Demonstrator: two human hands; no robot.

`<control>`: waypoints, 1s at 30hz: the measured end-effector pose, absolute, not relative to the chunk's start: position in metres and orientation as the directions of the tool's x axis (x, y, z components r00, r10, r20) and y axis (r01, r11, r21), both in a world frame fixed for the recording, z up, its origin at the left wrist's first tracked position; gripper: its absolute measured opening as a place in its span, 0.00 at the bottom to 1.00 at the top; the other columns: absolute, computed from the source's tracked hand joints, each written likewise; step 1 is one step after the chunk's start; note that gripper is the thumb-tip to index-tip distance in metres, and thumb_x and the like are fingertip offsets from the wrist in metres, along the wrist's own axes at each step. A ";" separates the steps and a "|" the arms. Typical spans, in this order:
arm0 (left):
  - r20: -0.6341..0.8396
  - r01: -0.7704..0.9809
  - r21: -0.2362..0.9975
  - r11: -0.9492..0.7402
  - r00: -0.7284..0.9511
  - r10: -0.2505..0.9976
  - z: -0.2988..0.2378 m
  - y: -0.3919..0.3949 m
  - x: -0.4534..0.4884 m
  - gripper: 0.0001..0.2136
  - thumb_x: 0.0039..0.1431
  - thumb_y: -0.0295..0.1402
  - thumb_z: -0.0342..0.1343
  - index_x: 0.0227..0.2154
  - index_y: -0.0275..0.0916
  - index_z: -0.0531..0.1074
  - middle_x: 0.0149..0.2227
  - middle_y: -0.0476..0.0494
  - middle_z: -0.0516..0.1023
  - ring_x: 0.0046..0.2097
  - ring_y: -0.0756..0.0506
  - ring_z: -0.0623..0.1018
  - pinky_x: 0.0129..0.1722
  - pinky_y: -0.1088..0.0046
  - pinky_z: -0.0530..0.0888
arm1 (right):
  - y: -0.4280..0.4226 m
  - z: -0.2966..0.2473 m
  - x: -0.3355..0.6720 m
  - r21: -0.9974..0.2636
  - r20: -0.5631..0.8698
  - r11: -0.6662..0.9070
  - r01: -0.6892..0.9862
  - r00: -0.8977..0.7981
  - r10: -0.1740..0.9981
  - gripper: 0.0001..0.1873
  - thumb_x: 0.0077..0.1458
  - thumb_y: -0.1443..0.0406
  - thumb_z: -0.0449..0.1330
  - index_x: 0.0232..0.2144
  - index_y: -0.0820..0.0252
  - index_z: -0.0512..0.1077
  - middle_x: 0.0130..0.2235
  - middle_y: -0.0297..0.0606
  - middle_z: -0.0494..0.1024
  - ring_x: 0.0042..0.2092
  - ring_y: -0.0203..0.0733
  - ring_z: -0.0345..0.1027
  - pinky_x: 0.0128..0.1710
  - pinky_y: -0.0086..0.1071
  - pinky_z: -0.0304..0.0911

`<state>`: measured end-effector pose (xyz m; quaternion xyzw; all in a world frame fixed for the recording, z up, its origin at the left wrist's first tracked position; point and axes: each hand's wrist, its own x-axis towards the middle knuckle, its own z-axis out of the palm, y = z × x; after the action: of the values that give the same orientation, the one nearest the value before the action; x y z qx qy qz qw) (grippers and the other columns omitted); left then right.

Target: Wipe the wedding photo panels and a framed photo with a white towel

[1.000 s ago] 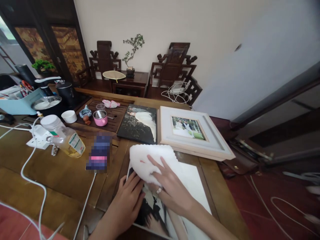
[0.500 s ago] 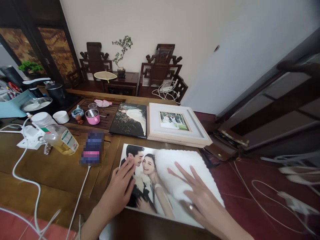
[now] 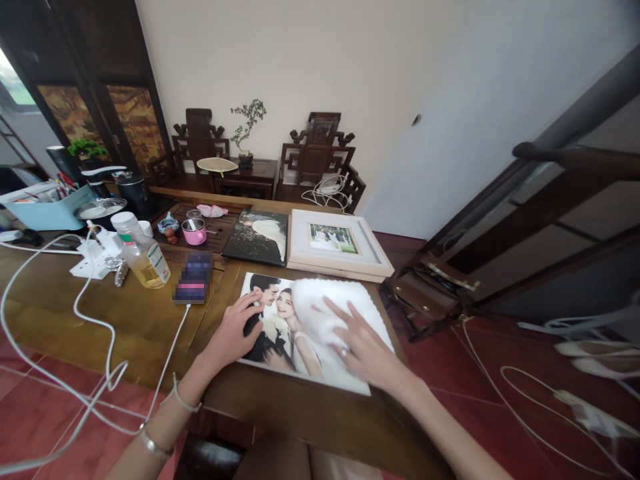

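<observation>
I am pressing my left hand (image 3: 234,331) flat on the left half of the large wedding print (image 3: 273,330), palm down, fingers stretched and released, clenching nothing. My fingertips are reaching onto the dark suit in the picture, and my thumb is pointing toward the print's left edge.

My right hand (image 3: 364,345) is lying spread on the white cloth (image 3: 313,293), fingers splayed wide and loose, only pushing the cloth down against the print rather than gripping it. The cloth is covering the right half of the print, and its scalloped border is showing along the top and the right side.

The print is lying flat at the near right corner of the desk (image 3: 130,320), its lower edge running along the desk's near edge.

Just behind it, toward the far right corner, a white-framed photo (image 3: 335,243) is lying flat, and a dark canvas picture (image 3: 257,237) is lying touching its left side. To the left of the print, a phone (image 3: 194,279) is resting on the desk with a white cable (image 3: 167,353) trailing from it over the near edge. Further left, a bottle of yellow liquid (image 3: 145,257) is standing upright beside a white power strip (image 3: 93,263). Behind the phone, a pink pot (image 3: 194,231) is sitting on a dark slatted tea tray (image 3: 220,233) toward the far edge.
</observation>
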<state>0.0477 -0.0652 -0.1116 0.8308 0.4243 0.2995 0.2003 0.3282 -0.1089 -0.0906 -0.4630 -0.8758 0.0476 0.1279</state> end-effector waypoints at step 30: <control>0.279 0.550 0.634 -0.544 0.494 0.824 -0.126 -0.047 0.040 0.22 0.59 0.40 0.50 0.56 0.43 0.65 0.63 0.42 0.59 0.65 0.42 0.55 0.62 0.57 0.54 | -0.060 -0.103 0.325 -0.190 0.232 0.431 0.882 -0.386 0.893 0.18 0.61 0.62 0.47 0.50 0.61 0.68 0.58 0.51 0.65 0.65 0.50 0.45 0.60 0.56 0.41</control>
<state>0.0401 -0.0470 -0.1258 0.8306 0.4133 0.2868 0.2388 0.3248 -0.0596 -0.1034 -0.5329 -0.8324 0.0178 0.1510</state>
